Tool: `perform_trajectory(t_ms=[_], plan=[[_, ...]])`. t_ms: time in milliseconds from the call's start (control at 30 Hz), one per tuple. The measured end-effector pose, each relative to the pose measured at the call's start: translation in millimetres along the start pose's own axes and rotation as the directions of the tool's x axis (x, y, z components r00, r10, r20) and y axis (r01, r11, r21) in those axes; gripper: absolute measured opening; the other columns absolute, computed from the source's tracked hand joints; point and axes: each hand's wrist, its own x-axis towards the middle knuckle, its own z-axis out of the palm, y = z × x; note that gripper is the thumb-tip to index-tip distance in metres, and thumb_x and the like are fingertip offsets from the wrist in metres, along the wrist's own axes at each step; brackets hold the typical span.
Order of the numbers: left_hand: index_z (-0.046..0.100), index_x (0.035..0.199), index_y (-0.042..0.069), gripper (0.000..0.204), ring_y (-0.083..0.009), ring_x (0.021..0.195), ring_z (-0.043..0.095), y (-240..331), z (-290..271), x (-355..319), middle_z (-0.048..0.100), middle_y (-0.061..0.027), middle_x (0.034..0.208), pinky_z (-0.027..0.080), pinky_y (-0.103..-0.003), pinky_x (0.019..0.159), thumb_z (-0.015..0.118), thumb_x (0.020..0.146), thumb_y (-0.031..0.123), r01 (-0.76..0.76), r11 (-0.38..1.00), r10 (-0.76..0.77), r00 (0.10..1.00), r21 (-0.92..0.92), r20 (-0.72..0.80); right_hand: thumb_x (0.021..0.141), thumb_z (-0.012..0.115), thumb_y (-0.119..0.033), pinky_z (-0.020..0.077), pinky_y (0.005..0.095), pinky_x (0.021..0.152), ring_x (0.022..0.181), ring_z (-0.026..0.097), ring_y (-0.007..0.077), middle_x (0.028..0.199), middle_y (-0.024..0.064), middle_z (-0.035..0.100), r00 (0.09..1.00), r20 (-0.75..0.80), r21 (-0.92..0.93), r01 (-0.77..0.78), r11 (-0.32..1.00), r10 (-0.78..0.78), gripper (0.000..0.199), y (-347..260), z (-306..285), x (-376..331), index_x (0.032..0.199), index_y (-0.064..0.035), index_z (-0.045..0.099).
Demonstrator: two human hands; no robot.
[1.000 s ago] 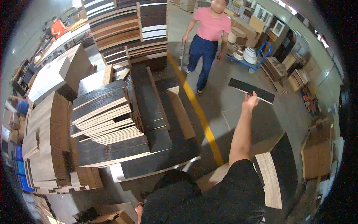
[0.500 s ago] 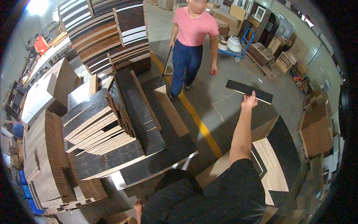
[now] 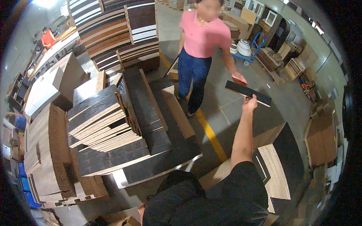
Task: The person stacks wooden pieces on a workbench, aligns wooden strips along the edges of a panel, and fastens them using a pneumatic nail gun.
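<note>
The right hand point(image 3: 249, 103) was stretched well out ahead, arm raised, its grip closed on the near edge of a dark narrow board point(image 3: 247, 93) that hung level in the air above the concrete floor point(image 3: 230, 113). A co-worker in a pink shirt point(image 3: 203, 34) stood just beyond it, one hand point(image 3: 239, 79) lowered right beside the board's far edge, touching or nearly so, too close to call. Off to the left sat a slanted stack of dark panels point(image 3: 113, 128), with pale cardboard bundles point(image 3: 45, 158) beside them. A yellow floor line point(image 3: 211, 135) ran between stack and arm. The left hand was out of sight, its grip impossible to judge.
</note>
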Motion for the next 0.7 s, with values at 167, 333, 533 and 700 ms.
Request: perform_trajectory(t_ms=[167, 333, 533, 700], plan=[[0.065, 0.102, -0.003, 0.033, -0.0287, 0.082, 0.061, 11, 10, -9, 0.067, -0.0146, 0.092, 0.050, -0.041, 0.079, 0.047, 0.092, 0.022, -0.054, 0.867, -0.030, 0.987, 0.496, 0.160, 0.085, 0.060, -0.009, 0.0480, 0.0400, 0.072, 0.079, 0.059, 0.0213, 0.091, 0.0075, 0.059, 1.000, -0.025, -0.110, -0.002, 0.994, -0.001, 0.022, 23, 13, -13, 0.105, -0.0057, 0.051], [0.067, 0.102, 0.003, 0.033, -0.0260, 0.083, 0.062, 9, 15, -16, 0.069, -0.0093, 0.092, 0.051, -0.038, 0.076, 0.049, 0.091, 0.029, -0.282, -0.070, 0.142, 0.947, 0.957, 0.289, 0.086, 0.060, -0.011, 0.0470, 0.0399, 0.075, 0.089, 0.060, 0.0227, 0.101, 0.0091, 0.060, 0.999, -0.039, -0.101, 0.018, 0.995, -0.022, 0.029, 11, 8, -20, 0.113, -0.0058, 0.050], [0.067, 0.102, 0.003, 0.033, -0.0258, 0.083, 0.062, 6, -4, 10, 0.068, -0.0090, 0.093, 0.050, -0.038, 0.075, 0.049, 0.091, 0.029, -0.158, 0.114, 0.112, 0.983, 0.981, 0.145, 0.093, 0.057, -0.030, 0.0462, 0.0394, 0.083, 0.098, 0.056, 0.0237, 0.112, 0.0088, 0.056, 1.000, 0.020, -0.023, -0.020, 1.000, 0.020, 0.040, -16, -8, -23, 0.124, -0.0063, 0.048], [0.066, 0.102, 0.003, 0.033, -0.0256, 0.083, 0.062, 8, -3, 20, 0.068, -0.0088, 0.093, 0.050, -0.038, 0.073, 0.050, 0.091, 0.030, -0.121, 0.097, 0.110, 0.988, 0.988, 0.110, 0.095, 0.054, -0.037, 0.0534, 0.0314, 0.076, 0.094, 0.060, 0.0225, 0.120, 0.0079, 0.054, 0.986, 0.168, -0.045, 0.000, 0.999, 0.008, 0.046, -27, -8, -29, 0.125, -0.0026, 0.048]])
